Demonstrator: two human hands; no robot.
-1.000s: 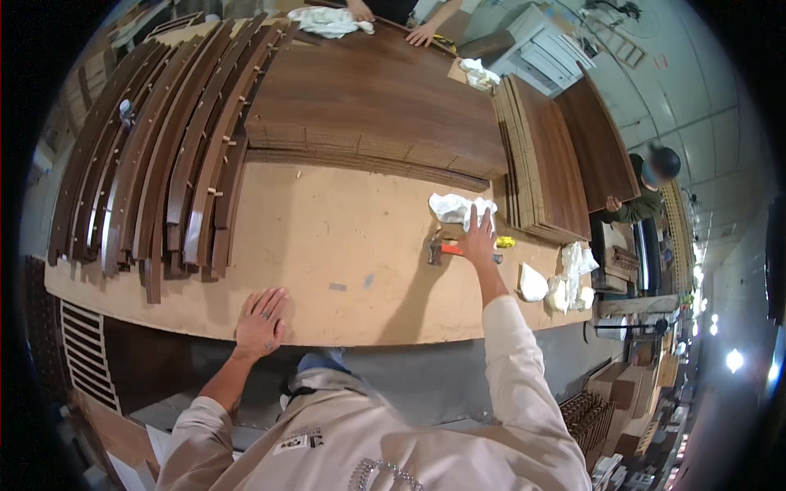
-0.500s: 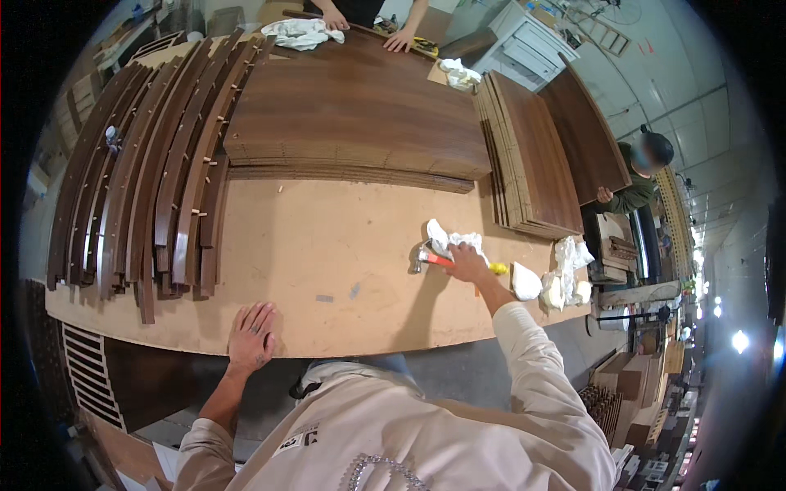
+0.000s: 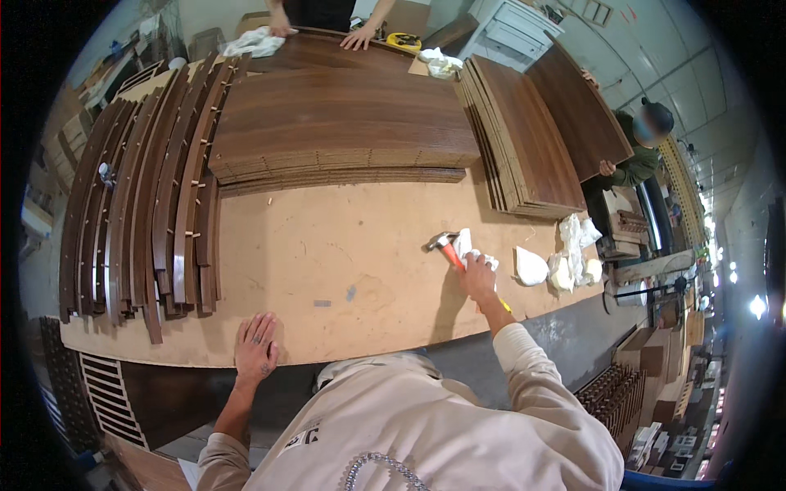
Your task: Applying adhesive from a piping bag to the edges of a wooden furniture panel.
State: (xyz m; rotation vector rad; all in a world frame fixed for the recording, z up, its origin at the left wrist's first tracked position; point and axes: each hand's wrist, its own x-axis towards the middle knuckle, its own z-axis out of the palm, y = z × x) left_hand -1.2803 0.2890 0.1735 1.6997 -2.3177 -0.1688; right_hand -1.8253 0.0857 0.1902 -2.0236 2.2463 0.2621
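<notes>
L hand [image 3: 257, 347] flat, palm down, fingers pointing fwd w/ small gaps, thumb out on R side. L forearm [image 3: 235, 413] bare, runs fwd from lower edge. R hand [image 3: 476, 278] farther fwd, back up, fingers curled in a grip. R forearm [image 3: 497, 316] angled fwd & inward. Hands well apart.

Woodworking workshop: large bench [image 3: 270, 270] carried stacked brown panels [image 3: 344, 114] toward its far edge, pegged wooden rails [image 3: 139, 213] along its left edge; the right hand [image 3: 478, 280] held a claw hammer [image 3: 451, 253].
</notes>
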